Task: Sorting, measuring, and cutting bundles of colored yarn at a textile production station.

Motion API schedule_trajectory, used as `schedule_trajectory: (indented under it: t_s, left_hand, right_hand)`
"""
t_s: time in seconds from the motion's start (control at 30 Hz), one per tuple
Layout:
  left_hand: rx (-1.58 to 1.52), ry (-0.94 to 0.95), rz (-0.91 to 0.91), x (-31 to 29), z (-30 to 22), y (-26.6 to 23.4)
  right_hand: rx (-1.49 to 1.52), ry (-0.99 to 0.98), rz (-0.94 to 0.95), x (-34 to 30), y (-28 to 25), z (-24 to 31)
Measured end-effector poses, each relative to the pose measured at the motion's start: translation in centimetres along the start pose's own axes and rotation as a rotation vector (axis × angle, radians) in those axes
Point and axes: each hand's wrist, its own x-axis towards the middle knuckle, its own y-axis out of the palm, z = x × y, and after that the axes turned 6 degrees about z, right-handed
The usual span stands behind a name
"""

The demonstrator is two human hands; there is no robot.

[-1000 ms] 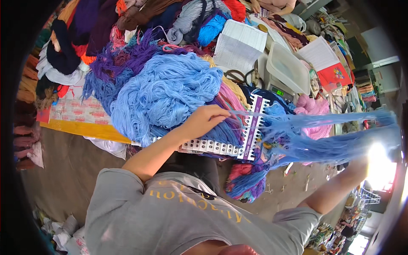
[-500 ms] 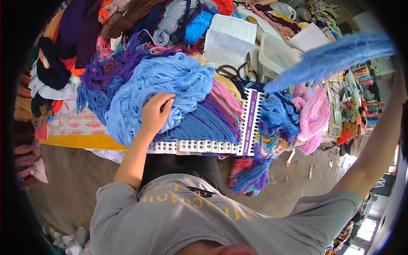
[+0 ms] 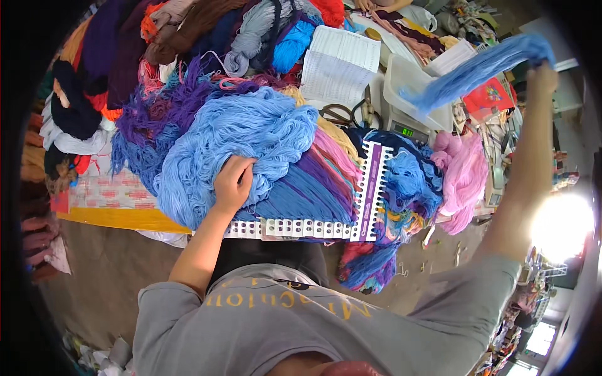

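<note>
A big loose heap of light blue embroidery thread (image 3: 251,125) lies at the table's near edge. My left hand (image 3: 233,183) presses into the heap's near side, its fingers curled and closed on some strands, the fingertips partly hidden. Far out to the right, my right hand (image 3: 543,78) is raised and closed round one end of a long blue thread hank (image 3: 483,69). The hank's loose end hangs over a clear plastic box. Beside the heap, dark blue and purple threads (image 3: 301,191) fan out to a white holed card with a purple stripe (image 3: 371,191).
Behind the heap lie a printed sheet (image 3: 338,66), scissors (image 3: 367,113) and a digital scale (image 3: 407,128) under the plastic box (image 3: 401,81). Pink thread (image 3: 464,175) hangs over the right edge. Coloured skeins (image 3: 125,56) pile up at the left. Another person's arm (image 3: 385,6) shows at the far side.
My right hand, out of sight before, has come into view, and the hank it holds has swung up and its tail has shifted. My left hand stays on the heap.
</note>
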Motion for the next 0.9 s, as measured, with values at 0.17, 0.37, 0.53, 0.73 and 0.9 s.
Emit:
schedule_trajectory:
  t_s: [0.17,0.37,0.53,0.73,0.9]
  left_hand:
    - [0.007,0.016,-0.019,-0.4,0.3,0.3]
    - [0.015,0.048,-0.024,-0.3,0.4,0.8]
    - [0.024,0.044,-0.027,-0.5,0.3,0.7]
    - [0.044,0.059,-0.042,-0.3,0.3,0.8]
    - [0.03,0.023,-0.018,-0.4,0.2,0.8]
  right_hand:
    - [1.051,0.199,0.111,-13.0,7.0,10.7]
    - [0.962,-0.221,0.608,-27.2,11.5,15.3]
    - [1.151,-0.111,0.498,-28.0,6.9,14.2]
    - [1.376,0.218,0.465,-31.4,2.1,12.1]
    - [1.671,0.317,0.391,-38.3,3.0,13.4]
